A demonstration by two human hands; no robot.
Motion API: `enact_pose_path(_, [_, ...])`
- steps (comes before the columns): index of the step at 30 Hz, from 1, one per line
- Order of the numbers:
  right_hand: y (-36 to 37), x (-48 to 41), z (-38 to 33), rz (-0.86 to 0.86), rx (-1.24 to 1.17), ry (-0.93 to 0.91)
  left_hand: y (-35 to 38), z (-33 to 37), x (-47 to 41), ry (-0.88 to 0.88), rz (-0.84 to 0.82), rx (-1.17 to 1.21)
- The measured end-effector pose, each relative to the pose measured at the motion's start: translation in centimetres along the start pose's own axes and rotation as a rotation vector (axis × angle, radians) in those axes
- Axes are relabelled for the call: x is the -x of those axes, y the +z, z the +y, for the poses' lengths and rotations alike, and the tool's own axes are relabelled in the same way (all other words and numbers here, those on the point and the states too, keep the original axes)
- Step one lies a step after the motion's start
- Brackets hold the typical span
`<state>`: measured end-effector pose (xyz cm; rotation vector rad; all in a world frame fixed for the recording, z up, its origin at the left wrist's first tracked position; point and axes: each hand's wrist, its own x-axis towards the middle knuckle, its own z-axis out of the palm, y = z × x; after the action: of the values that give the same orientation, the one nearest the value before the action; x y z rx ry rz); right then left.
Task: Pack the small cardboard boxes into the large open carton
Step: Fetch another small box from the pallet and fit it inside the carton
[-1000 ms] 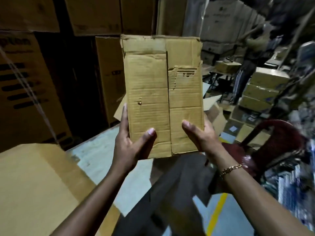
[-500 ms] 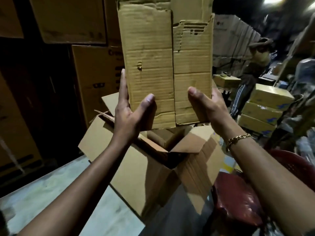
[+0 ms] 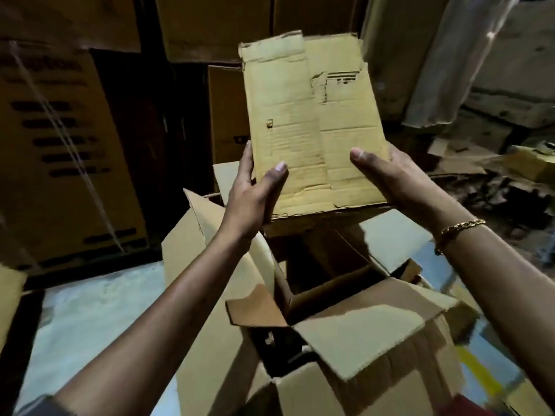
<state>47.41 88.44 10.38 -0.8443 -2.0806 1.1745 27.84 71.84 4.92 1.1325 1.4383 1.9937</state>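
Right now I hold the small cardboard box (image 3: 312, 124) up in front of me with both hands, clear of the large open carton (image 3: 375, 334), which sits below it at six o'clock. My left hand (image 3: 255, 193) grips the box at its seven o'clock corner, thumb pressed flat on the near face and fingers running up behind the left edge. My right hand (image 3: 393, 178) clamps the five o'clock corner the same way, thumb on the near face and fingers wrapped out of sight behind the right edge. A gold bracelet (image 3: 459, 229) sits on that wrist.

The box stands on end and leans a little, its top tipped toward one o'clock. Its face is creased, with a seam down the middle, a small dent toward nine o'clock and a torn, peeled patch toward one o'clock.

The carton's flaps are spread open: a wide one folds out toward five o'clock and a small one juts toward nine o'clock. Its inside is dark, and I cannot tell what lies in it.

Stacked brown cartons (image 3: 60, 145) fill the nine o'clock side, above a pale floor (image 3: 90, 310). A plastic sheet (image 3: 444, 61) hangs at two o'clock.
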Motion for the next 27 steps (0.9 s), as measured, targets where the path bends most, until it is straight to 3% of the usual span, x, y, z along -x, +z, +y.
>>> enact_pose_path(8, [-3.9, -3.8, 4.7, -0.274, -0.026, 0.000, 6.7, -0.8, 2.5, -0.117, 0.216, -0.044])
enact_pose_path(17, [-6.0, -4.4, 7.6, -0.344, -0.058, 0.020, 10.9, -0.5, 3.4, -0.173, 0.293, -0.114])
enact_pose_path(27, [-5.3, -3.6, 7.3, -0.415, -0.028, -0.001, 9.2, -1.5, 4.9, -0.211, 0.329, -0.164])
